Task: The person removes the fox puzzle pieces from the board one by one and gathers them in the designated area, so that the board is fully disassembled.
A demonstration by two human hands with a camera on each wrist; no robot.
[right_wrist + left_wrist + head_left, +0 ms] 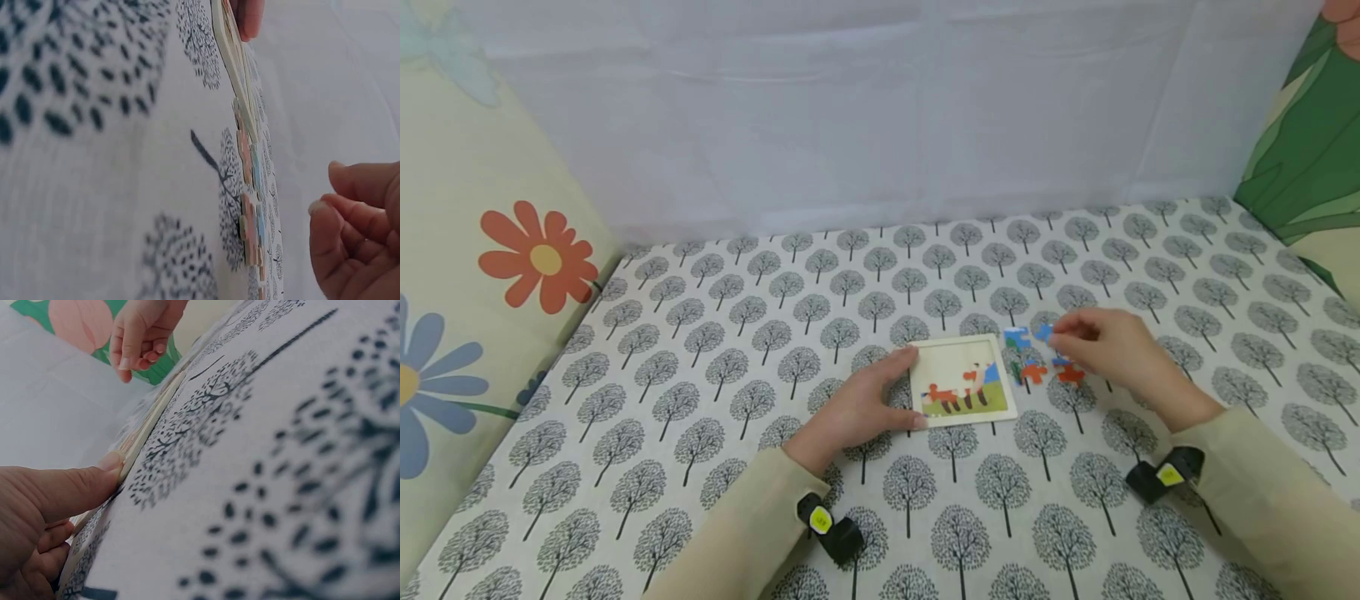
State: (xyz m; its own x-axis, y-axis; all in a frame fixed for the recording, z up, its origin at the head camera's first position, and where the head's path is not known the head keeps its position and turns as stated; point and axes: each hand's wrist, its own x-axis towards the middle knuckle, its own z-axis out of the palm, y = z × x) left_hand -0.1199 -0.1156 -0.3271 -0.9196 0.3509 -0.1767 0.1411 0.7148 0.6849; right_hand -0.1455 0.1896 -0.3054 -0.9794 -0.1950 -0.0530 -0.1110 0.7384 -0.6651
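A square jigsaw puzzle tray (pixel 964 340) with a pale rim lies on the cloth, partly filled with pieces that show an orange-red animal on green grass. My left hand (pixel 871 398) holds its left side, the thumb (pixel 94 487) on the near edge and the fingers farther back. Several loose puzzle pieces lie right of the tray, among them a blue one (pixel 1017 336) and a red one (pixel 1033 373). Above them hovers my right hand (pixel 1105 346), its fingers loosely bent. In the right wrist view, thumb and fingertips stand apart with nothing visible between them.
A white cloth (pixel 880 433) printed with grey trees covers the table. Behind it hangs a plain white sheet (pixel 865 125). Flower-patterned panels (pixel 445 208) stand at the left and right sides.
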